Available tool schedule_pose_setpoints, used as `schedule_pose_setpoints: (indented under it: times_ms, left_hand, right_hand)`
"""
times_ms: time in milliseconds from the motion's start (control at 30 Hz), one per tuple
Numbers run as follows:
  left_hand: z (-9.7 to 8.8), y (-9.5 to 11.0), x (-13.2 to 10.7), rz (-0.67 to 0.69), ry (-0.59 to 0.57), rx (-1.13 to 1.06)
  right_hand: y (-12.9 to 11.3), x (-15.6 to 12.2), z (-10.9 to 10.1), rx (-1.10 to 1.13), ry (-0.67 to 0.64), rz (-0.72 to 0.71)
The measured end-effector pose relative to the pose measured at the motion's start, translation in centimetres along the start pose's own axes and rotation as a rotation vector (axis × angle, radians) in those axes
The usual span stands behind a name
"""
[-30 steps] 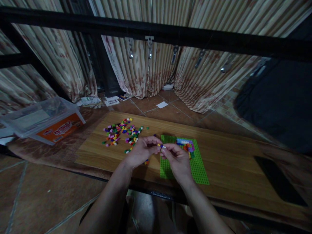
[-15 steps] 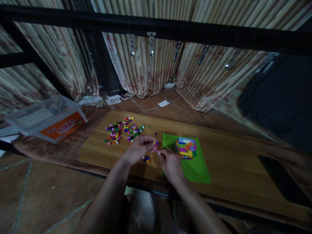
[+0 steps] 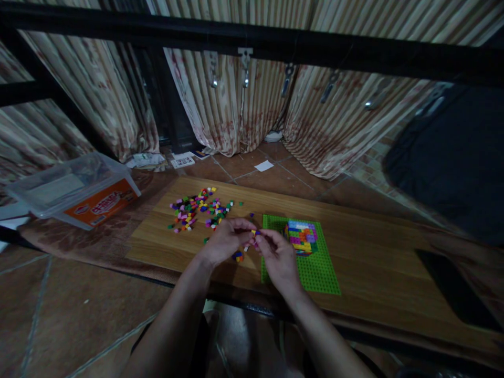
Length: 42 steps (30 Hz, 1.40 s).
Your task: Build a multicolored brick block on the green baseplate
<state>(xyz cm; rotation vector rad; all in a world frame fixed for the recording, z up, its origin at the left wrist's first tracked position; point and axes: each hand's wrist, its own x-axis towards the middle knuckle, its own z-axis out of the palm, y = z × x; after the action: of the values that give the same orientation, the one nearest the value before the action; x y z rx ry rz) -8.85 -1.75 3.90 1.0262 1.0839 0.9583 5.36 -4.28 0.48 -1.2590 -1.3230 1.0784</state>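
My left hand and my right hand meet above the wooden board, both pinching a small stack of coloured bricks between the fingertips. Just right of the hands lies a green baseplate with a multicoloured block of bricks built on its far part. A few loose bricks lie on the board under my left hand. A scattered pile of small coloured bricks sits further left and back on the board.
A clear plastic box with an orange label stands on the floor at the left. A black phone-like slab lies on the board's right end. A black metal bar crosses overhead, striped curtains hang behind, and papers lie on the tiles.
The hands dipped toward the board's near edge half a second ago and have risen slightly again, still pinching the bricks together. The built block on the baseplate is uncovered now.
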Motion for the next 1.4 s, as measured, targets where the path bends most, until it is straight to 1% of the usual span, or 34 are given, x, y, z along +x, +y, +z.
schedule_pose_setpoints:
  times_ms: [33, 100, 167, 267, 400, 500, 567, 667, 700, 767, 833, 933, 1067, 1233, 1400]
  left_hand:
    - [0.1, 0.0, 0.0, 0.019, -0.024, -0.022]
    - [0.4, -0.2, 0.0, 0.05, -0.063, -0.059]
    - [0.7, -0.3, -0.1, 0.073, -0.073, -0.08]
    - [1.1, -0.2, -0.3, 0.072, -0.088, -0.1]
    - [1.7, -0.1, -0.6, 0.06, -0.145, -0.151]
    - [2.0, -0.2, -0.5, 0.067, -0.135, -0.208]
    - [2.1, -0.4, -0.2, 0.067, -0.089, -0.225]
    - [2.1, -0.4, 0.1, 0.051, -0.017, -0.199]
    - [2.1, -0.4, 0.1, 0.044, 0.001, -0.185]
    - [2.3, -0.3, 0.2, 0.035, 0.024, -0.156]
    - [2.6, -0.3, 0.4, 0.033, 0.032, -0.121]
    - [3.2, -0.4, 0.6, 0.027, 0.036, -0.074]
    - [3.9, -0.5, 0.8, 0.008, 0.02, -0.058]
    - [4.4, -0.6, 0.9, 0.029, 0.009, -0.043]
    - [4.9, -0.7, 1.1, 0.039, 0.0, -0.02]
  right_hand:
    - [-0.2, 0.0, 0.1, 0.095, 0.013, 0.025]
    - [-0.7, 0.1, 0.1, 0.211, 0.046, 0.045]
    - [-1.2, 0.1, 0.0, 0.269, 0.07, 0.045]
    - [-1.8, -0.1, -0.5, 0.335, 0.088, 0.055]
    - [-2.8, -0.6, -1.9, 0.444, 0.071, 0.125]
    - [-3.7, -0.5, -4.5, 0.464, 0.083, 0.182]
    - [-4.1, -0.3, -7.1, 0.426, 0.173, 0.155]
    - [-4.1, 0.1, -11.1, 0.293, 0.355, 0.128]
    - [-3.9, 0.2, -12.1, 0.237, 0.392, 0.139]
    - [-3.4, 0.3, -13.3, 0.146, 0.386, 0.18]
    - [-2.9, 0.2, -13.7, 0.068, 0.342, 0.221]
    - [-2.5, 0.0, -13.5, -0.02, 0.284, 0.261]
    - [-2.1, 0.1, -13.1, -0.049, 0.26, 0.293]
    - [-1.2, 0.6, -13.0, -0.089, 0.249, 0.275]
    - [-1.1, 0.9, -12.8, -0.136, 0.254, 0.246]
